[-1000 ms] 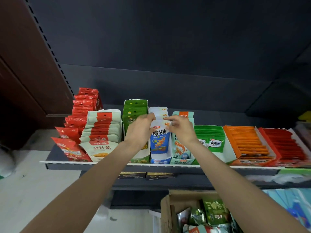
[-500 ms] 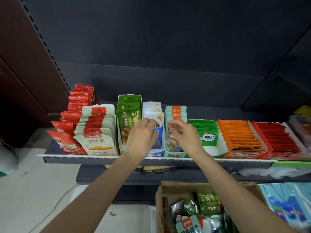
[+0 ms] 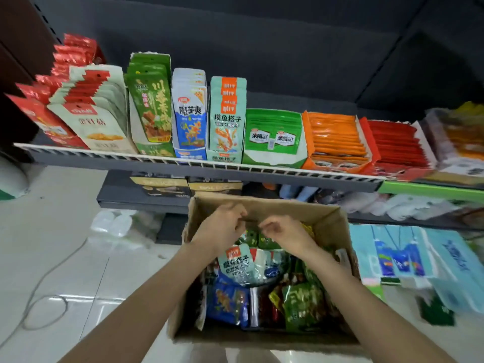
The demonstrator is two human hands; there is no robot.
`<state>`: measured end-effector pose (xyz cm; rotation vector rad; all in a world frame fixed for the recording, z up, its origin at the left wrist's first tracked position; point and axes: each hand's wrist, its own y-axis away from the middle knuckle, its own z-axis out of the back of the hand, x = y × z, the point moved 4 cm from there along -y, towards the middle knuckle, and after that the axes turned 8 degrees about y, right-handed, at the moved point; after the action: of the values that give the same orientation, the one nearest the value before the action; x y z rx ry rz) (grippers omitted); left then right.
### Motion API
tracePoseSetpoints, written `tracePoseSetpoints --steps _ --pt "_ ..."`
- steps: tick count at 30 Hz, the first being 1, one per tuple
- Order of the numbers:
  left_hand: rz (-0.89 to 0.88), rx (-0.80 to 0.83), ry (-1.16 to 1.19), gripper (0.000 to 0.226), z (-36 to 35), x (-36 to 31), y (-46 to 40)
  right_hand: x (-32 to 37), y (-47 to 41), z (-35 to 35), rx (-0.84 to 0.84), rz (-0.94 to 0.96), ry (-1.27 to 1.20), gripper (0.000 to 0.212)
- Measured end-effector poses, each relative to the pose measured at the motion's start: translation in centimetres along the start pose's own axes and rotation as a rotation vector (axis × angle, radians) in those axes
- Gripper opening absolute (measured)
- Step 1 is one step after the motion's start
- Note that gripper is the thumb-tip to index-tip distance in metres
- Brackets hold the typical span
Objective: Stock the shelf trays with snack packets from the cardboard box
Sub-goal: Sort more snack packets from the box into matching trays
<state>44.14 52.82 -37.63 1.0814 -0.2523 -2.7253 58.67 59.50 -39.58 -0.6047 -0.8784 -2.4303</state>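
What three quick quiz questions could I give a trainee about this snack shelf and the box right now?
1. True or false: both hands are over the cardboard box.
2. Which tray sits directly left of the teal tray: A green, B blue and white, C orange?
3. What colour is the tray between the low green tray and the red tray?

Key: 1 true. 2 B, the blue and white tray. 3 orange.

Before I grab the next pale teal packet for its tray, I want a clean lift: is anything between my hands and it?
Nothing visible. The pale teal packet lies on top of the pile in the cardboard box, just below the left hand and right hand, which hold nothing.
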Motion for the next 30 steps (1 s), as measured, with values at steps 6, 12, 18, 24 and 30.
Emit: tracePoseSetpoints --steps 6,12,18,24,30 --pt "0.325 0.309 -0.205 0.055 -7.0 3.4 2.2 -2.8 0.9 -5.2 0.174 -0.082 -0.001 0.041" --pt "0.369 0.143 -0.158 0.052 -6.2 3.2 3.0 -2.4 0.6 -6.3 0.127 -0.04 -0.054 0.025" --pt "0.32 0.011 -0.018 0.036 -3.3 2.9 4.3 -3.4 0.7 -3.6 0.043 0.028 -0.159 0.002" --pt "0.209 -0.237 0.033 0.02 1.5 -0.4 4.6 -1.0 1.5 2.0 -0.111 0.134 -0.257 0.003" --pt "0.176 -0.532 0.461 0.009 6.5 -2.9 4.5 2.5 2.6 7.0 -0.327 0.261 -0.358 0.007"
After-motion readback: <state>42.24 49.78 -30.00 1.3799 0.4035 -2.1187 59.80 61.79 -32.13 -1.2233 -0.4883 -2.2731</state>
